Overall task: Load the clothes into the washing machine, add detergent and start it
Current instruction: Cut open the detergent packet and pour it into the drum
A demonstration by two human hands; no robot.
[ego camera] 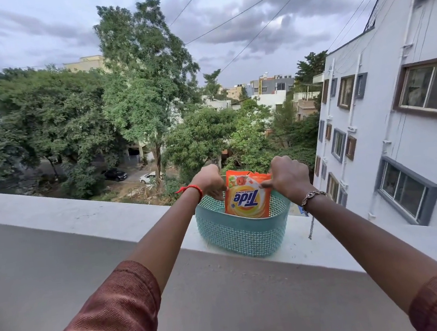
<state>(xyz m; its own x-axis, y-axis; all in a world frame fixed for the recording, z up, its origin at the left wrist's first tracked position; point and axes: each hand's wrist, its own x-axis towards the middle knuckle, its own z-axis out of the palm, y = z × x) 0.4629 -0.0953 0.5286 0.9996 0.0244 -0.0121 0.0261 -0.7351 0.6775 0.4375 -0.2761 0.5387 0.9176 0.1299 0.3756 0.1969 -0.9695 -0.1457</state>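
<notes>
Both hands are reaching out over a pale surface, each pinching one side of the detergent packet near its top. The left hand is gripping the packet's left edge and the right hand its right edge, fingers curled onto it. The packet is standing between the hands, its long axis running up and down, ragged end pointing skyward and lower end sitting inside the teal basket. Its printed name is reading upside down from here. The basket is resting on the surface just below both hands. A red thread is circling the left wrist, a bracelet the right.
</notes>
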